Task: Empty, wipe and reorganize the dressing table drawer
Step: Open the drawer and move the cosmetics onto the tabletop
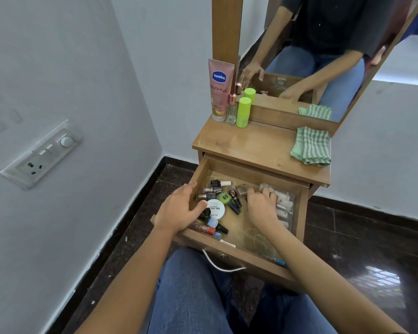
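Below the tabletop (251, 143) at six o'clock, the drawer (251, 171) holds nail polish bottles (217, 189); the left hand (179, 210) clasps its nine-o'clock wall, likely steadying it; the right hand (261, 208) curls its fingers over bottles toward three o'clock, grasp unclear; the striped cloth (311, 145) waits, presumably for wiping.

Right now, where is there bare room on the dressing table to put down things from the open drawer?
Bare: the middle and front of the wooden table top, between the lime-green cylindrical bottle and the folded green striped cloth. Crowded: the back left corner, where that bottle, a pink Vaseline tube and a clear glass perfume bottle stand together.
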A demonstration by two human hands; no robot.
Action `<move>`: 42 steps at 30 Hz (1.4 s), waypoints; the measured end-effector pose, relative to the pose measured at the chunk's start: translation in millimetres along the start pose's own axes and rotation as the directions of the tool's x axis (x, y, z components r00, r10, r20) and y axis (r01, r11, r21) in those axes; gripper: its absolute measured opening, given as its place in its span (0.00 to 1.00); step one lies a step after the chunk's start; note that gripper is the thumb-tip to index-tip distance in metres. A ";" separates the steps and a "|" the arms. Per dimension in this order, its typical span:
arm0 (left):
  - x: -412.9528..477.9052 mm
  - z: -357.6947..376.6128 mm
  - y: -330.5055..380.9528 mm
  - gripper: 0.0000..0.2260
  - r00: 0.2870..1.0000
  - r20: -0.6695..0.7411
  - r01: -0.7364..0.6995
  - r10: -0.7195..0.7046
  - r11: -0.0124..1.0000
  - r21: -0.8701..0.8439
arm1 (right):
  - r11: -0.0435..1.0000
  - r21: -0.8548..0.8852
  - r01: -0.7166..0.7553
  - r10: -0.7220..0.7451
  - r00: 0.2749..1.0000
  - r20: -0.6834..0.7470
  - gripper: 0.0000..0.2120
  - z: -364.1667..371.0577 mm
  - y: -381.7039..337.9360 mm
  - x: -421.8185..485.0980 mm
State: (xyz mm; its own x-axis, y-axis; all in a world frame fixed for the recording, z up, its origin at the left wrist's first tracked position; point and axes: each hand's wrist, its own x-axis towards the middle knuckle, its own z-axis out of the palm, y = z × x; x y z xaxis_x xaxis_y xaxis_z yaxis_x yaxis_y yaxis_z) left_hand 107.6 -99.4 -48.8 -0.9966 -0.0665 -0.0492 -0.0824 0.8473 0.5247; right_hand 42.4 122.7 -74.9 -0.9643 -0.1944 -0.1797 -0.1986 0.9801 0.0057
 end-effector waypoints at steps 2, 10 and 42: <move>-0.2 -0.4 -0.1 0.30 1.000 -0.001 -0.003 0.003 1.000 0.001 | 0.999 0.050 -0.004 0.007 0.997 -0.070 0.16 0.7 -0.8 5.1; -0.1 -0.7 -0.5 0.29 1.000 0.001 -0.014 0.014 1.000 -0.007 | 0.935 0.355 0.011 0.062 0.979 -0.193 0.09 -12.2 -6.9 29.8; 0.0 -2.6 0.4 0.29 0.999 -0.018 -0.042 0.041 0.999 -0.027 | 0.685 0.688 0.240 0.172 0.865 -0.472 0.10 -85.6 46.0 147.3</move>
State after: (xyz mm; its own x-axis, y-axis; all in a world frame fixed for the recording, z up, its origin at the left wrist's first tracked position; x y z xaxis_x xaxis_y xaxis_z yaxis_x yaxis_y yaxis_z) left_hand 107.6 -100.4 -46.3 -0.9991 -0.0405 -0.0125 -0.0407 0.8351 0.5486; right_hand -123.8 135.6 -17.0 -0.9505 -0.0189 0.3102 -0.2467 0.6528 -0.7162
